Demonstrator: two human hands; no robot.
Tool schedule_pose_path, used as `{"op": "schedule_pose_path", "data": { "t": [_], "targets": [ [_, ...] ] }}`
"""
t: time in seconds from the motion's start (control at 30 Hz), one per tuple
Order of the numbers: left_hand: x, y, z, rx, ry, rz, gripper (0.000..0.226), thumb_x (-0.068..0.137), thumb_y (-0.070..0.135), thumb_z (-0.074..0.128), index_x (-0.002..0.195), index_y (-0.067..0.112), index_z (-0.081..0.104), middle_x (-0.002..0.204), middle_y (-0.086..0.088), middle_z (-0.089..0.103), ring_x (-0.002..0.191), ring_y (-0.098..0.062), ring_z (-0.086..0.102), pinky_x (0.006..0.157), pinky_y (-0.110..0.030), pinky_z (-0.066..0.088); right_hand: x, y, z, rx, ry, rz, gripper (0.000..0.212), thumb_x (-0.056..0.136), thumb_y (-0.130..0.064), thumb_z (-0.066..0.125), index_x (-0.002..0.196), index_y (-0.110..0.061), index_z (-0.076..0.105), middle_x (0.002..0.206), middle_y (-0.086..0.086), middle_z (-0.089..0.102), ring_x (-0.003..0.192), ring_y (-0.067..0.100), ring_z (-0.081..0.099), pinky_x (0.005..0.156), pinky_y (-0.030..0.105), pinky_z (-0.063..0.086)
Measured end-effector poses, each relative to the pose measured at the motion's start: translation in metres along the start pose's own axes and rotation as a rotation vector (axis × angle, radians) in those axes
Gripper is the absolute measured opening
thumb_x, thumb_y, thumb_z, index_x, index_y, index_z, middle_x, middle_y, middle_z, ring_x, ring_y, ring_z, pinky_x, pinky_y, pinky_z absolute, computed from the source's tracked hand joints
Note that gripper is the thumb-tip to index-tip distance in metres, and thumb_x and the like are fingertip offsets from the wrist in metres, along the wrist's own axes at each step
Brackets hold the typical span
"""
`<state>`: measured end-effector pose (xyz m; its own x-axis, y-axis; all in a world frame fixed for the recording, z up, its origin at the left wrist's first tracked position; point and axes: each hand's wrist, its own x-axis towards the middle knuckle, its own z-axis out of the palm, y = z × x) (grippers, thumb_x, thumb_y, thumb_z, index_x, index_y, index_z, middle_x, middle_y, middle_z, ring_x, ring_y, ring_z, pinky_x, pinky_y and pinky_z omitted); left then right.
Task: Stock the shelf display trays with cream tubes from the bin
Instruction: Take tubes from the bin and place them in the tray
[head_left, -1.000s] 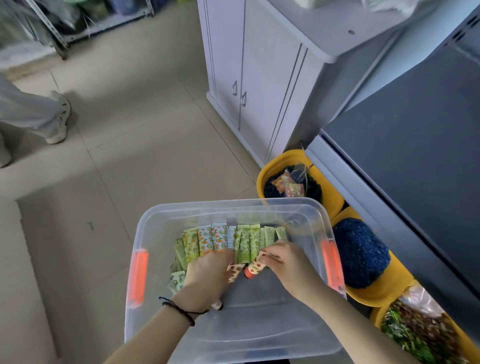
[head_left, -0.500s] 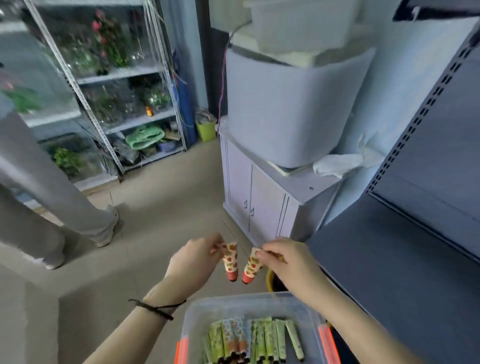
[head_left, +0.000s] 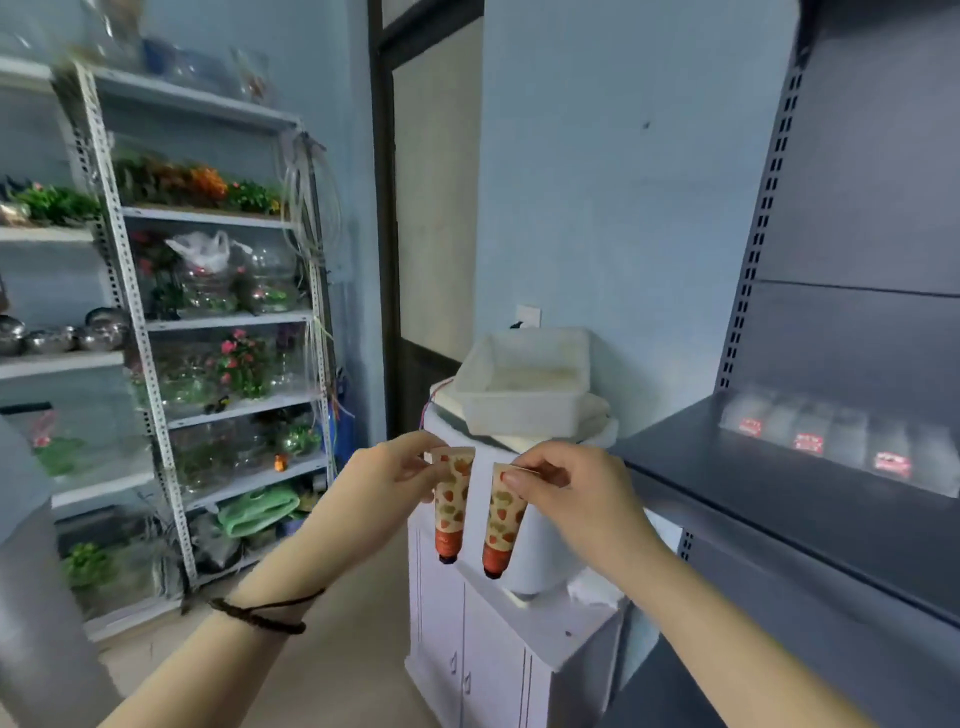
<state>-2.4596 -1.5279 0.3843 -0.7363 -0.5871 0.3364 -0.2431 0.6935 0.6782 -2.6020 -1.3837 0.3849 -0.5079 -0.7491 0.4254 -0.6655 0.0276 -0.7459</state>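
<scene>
Shelf (head_left: 753, 499) at R; L fingers (head_left: 410, 470) tight on tube (head_left: 451, 501), R fingers (head_left: 524, 480) tight on 2nd tube (head_left: 503, 525).

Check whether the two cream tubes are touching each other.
Apart. The head view shows a strip of background between the left tube and the right tube, top to bottom.

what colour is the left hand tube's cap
Orange-red cap, dark at the tip; best in the head view.
</scene>
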Motion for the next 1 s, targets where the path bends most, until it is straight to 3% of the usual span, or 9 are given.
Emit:
{"op": "schedule_pose_path", "data": {
  "t": [0.1,0.2,0.33,0.43,0.63,0.73,0.83,0.93,1.0],
  "targets": [
    [0.015,0.051,-0.022,-0.043,0.016,0.080,0.013,0.093,0.027,0.053,0.099,0.036,0.061,0.084,0.009,0.072,0.075,-0.001,0.067,0.071,-0.027,0.055,0.013,-0.036,-0.044,0.003,0.055,-0.020,0.009,0.086,-0.021,0.069,0.078,-0.021,0.073,0.075,-0.010,0.071,0.075,0.003,0.064,0.063,0.012,0.045],
    [0.031,0.097,-0.036,-0.038,0.002,0.163,0.017,0.093,0.027,0.053,0.107,0.033,0.060,0.085,0.008,0.072,0.074,-0.001,0.067,0.067,-0.023,0.055,0.024,-0.063,-0.090,0.047,0.127,-0.018,0.009,0.085,-0.018,0.070,0.078,-0.022,0.074,0.076,-0.006,0.072,0.075,0.009,0.067,0.063,0.020,0.048],
    [0.053,0.156,-0.037,-0.085,-0.031,0.253,0.014,0.093,0.028,0.053,0.104,0.031,0.061,0.086,0.005,0.073,0.075,-0.003,0.068,0.072,-0.036,0.058,0.029,-0.090,-0.158,0.070,0.167,0.030,0.007,0.085,-0.015,0.071,0.080,-0.019,0.075,0.080,0.000,0.073,0.069,0.009,0.064,0.054,0.017,0.048],
    [0.068,0.199,-0.025,-0.157,-0.088,0.298,0.013,0.093,0.024,0.053,0.102,0.027,0.062,0.088,0.002,0.073,0.076,-0.008,0.070,0.069,-0.032,0.056,0.027,-0.096,-0.208,-0.007,0.173,0.074,0.004,0.085,-0.016,0.071,0.085,-0.015,0.074,0.080,0.000,0.074,0.066,0.006,0.064,0.055,0.020,0.050],
    [0.099,0.268,0.026,-0.318,-0.264,0.349,0.013,0.093,0.020,0.054,0.100,0.016,0.065,0.090,-0.005,0.073,0.079,-0.017,0.071,0.067,-0.031,0.056,0.015,-0.082,-0.289,-0.165,0.227,0.168,0.005,0.087,-0.015,0.068,0.083,-0.015,0.072,0.077,0.001,0.072,0.067,0.009,0.062,0.052,0.018,0.048],
    [0.115,0.294,0.060,-0.368,-0.344,0.363,0.013,0.093,0.017,0.054,0.099,0.013,0.064,0.094,-0.011,0.072,0.080,-0.021,0.071,0.063,-0.026,0.055,0.008,-0.070,-0.323,-0.270,0.252,0.216,0.006,0.086,-0.016,0.070,0.081,-0.017,0.071,0.075,0.001,0.070,0.067,0.011,0.061,0.055,0.023,0.048],
    [0.127,0.316,0.098,-0.385,-0.403,0.390,0.013,0.092,0.017,0.056,0.099,0.008,0.063,0.088,-0.009,0.071,0.074,-0.019,0.070,0.062,-0.025,0.056,0.000,-0.054,-0.354,-0.409,0.267,0.259,0.005,0.087,-0.019,0.069,0.083,-0.017,0.071,0.077,0.002,0.071,0.067,0.010,0.061,0.054,0.022,0.048],
    [0.131,0.335,0.141,-0.412,-0.452,0.417,0.013,0.093,0.014,0.056,0.099,0.006,0.063,0.081,-0.005,0.068,0.069,-0.016,0.067,0.059,-0.024,0.055,-0.011,-0.034,-0.378,-0.584,0.277,0.290,0.004,0.086,-0.022,0.070,0.084,-0.018,0.072,0.074,-0.005,0.070,0.064,0.003,0.061,0.052,0.015,0.045],
    [0.133,0.345,0.169,-0.410,-0.466,0.451,0.010,0.092,0.011,0.055,0.099,0.008,0.062,0.081,-0.006,0.066,0.070,-0.017,0.066,0.060,-0.025,0.056,-0.019,-0.019,-0.391,-0.722,0.286,0.317,0.005,0.084,-0.024,0.071,0.083,-0.020,0.072,0.073,-0.011,0.067,0.068,0.001,0.062,0.058,0.018,0.048]
  ]
}}
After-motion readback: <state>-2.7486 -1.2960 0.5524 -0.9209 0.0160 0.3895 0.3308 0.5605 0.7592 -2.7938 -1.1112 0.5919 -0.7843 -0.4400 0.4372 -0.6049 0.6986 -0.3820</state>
